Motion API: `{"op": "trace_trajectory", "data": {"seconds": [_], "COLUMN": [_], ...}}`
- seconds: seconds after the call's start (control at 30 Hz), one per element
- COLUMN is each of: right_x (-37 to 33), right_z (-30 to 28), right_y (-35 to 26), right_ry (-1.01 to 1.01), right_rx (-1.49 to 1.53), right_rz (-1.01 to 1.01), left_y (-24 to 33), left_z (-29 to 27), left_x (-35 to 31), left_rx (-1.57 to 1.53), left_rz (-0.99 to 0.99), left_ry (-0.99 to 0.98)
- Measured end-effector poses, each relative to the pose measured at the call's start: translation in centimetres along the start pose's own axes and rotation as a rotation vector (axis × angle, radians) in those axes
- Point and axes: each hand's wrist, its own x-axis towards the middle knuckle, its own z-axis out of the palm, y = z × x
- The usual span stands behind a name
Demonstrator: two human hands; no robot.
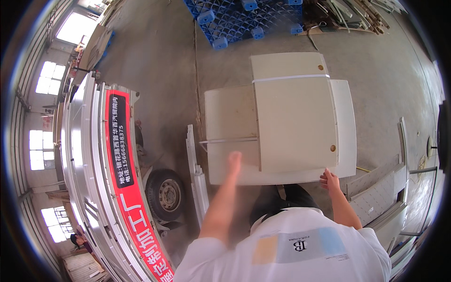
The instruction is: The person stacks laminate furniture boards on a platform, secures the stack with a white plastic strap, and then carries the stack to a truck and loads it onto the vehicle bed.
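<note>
A beige flat panel (296,117) with two round brown-lined holes along its right side lies in front of me. It rests crosswise over a wider pale panel (232,113), which shows on both sides and along the near edge. A white strap (291,78) crosses the upper panel near its far end. Another pale strap (230,140) runs across the lower panel on the left. My left hand (235,162) is over the lower panel's near left part, its fingers smeared by motion. By the near right corner is my right hand (330,180), fingers loosely bent and apart, holding nothing visible.
A truck with a red banner (124,155) and a wheel (165,195) stands at left. Long white profiles (199,183) lie between it and me. Blue plastic pallets (244,21) and scrap strips (347,16) are at the far side. Boards (376,197) lean at right.
</note>
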Motion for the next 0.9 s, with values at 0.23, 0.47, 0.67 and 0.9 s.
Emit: {"op": "trace_trajectory", "data": {"seconds": [0.23, 0.47, 0.67, 0.9], "right_x": [-3.8, -8.4, -13.8, -14.2], "right_z": [3.1, 10.1, 17.9, 17.5], "right_y": [0.9, -5.0, -15.7, -20.7], "right_ry": [-0.107, -0.121, 0.097, 0.297], "right_rx": [-0.345, -0.57, -0.779, -0.963], "right_rz": [-0.125, -0.431, -1.382, -1.689], "left_y": [-7.2, -1.0, 16.8, 25.2], "left_z": [-8.9, -11.8, -11.5, -3.7], "left_x": [13.6, 14.1, 2.4, -7.2], "left_rx": [0.078, -0.454, 0.122, 0.409], "left_rz": [-0.421, -0.105, 0.861, 1.222], "left_ry": [0.352, 0.774, 0.485, -0.024]}}
